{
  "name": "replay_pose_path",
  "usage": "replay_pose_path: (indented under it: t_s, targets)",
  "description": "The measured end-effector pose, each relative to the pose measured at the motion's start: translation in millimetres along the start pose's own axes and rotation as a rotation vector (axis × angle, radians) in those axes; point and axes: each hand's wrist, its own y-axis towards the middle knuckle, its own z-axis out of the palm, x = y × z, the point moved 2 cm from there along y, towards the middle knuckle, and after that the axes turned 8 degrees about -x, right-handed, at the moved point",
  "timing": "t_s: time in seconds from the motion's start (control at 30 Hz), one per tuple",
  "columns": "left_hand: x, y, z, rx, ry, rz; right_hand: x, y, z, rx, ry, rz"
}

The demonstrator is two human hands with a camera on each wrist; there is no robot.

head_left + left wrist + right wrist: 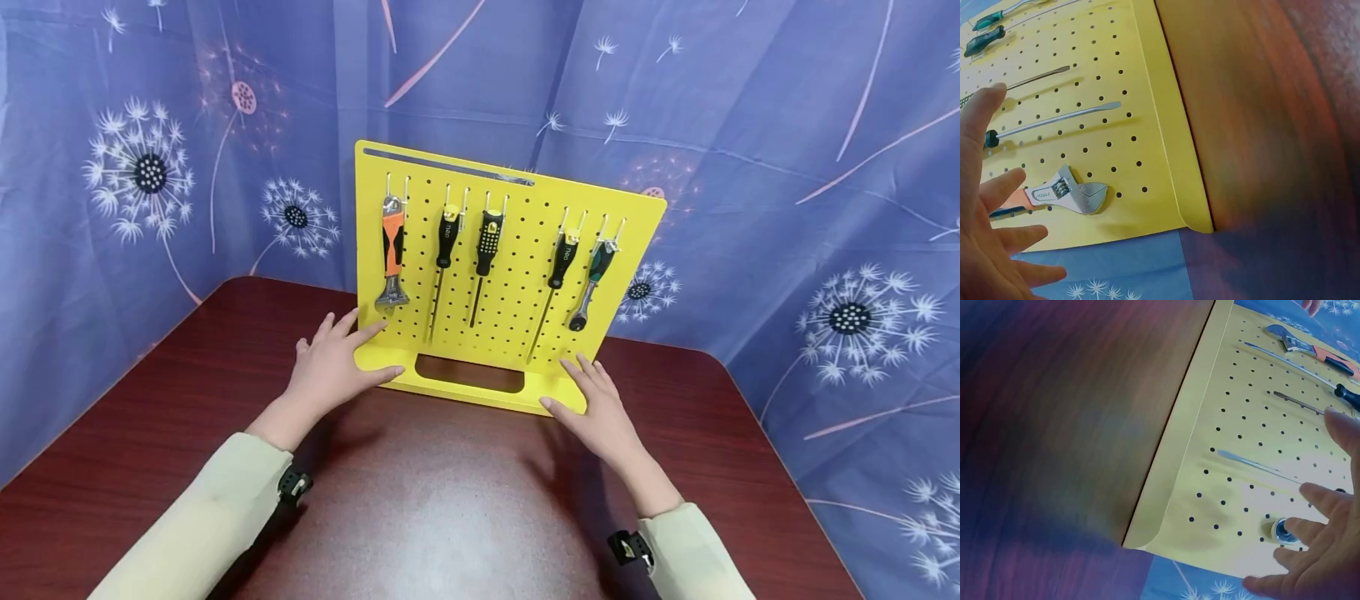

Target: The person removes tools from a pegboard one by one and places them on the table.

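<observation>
A yellow pegboard (525, 292) stands upright on its base, with hooks bearing several tools. From left to right hang an orange-handled adjustable wrench (393, 242), a screwdriver (447, 237), a screwdriver with a dotted handle (488, 243), another screwdriver (562, 262) and a green-handled ratchet wrench (602, 262). My left hand (330, 367) spreads its fingers at the board's lower left corner, just below the adjustable wrench. At the lower right corner, under the ratchet wrench, is my right hand (600, 412), fingers likewise extended. Neither hand grips a tool.
The pegboard stands towards the far side of a dark red wooden table (450, 475). A blue curtain (480, 67) with a dandelion print hangs close behind it and along both sides. The base has an oblong cutout (468, 373) at its middle.
</observation>
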Motion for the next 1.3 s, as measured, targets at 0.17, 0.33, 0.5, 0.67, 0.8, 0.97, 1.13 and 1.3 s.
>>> replay_pose_path:
  t_s: [0.17,0.33,0.5,0.67,0.8,0.97,1.13,1.3]
  targets:
    - [1.0,2.9,-8.1,-0.043,-0.080,0.029,-4,1.9,-8,-0.033,0.042,-0.011]
    - [4.4,6.3,-13.9,-0.073,-0.220,0.026,-9,4.8,-19,-0.033,0.116,0.088]
    - [10.6,14.0,-19.2,-0.071,-0.326,-0.005,-15,10.5,-35,-0.061,0.217,0.143]
    - [17.0,23.5,-27.7,-0.051,-0.393,-0.042,-18,19.8,-50,-0.101,0.264,0.180]
    - [21.8,33.2,-35.6,-0.047,-0.449,-0.066,-18,27.9,-62,-0.117,0.311,0.230]
    - [27.4,46.1,-43.9,-0.045,-0.517,-0.118,-16,37.1,-76,-0.118,0.360,0.267]
    - [29.8,57.3,-52.2,-0.067,-0.594,-0.184,-15,47.7,-87,-0.149,0.433,0.269]
    - [28.5,71.6,-59.4,-0.089,-0.650,-0.241,-11,56.4,-96,-0.174,0.434,0.272]
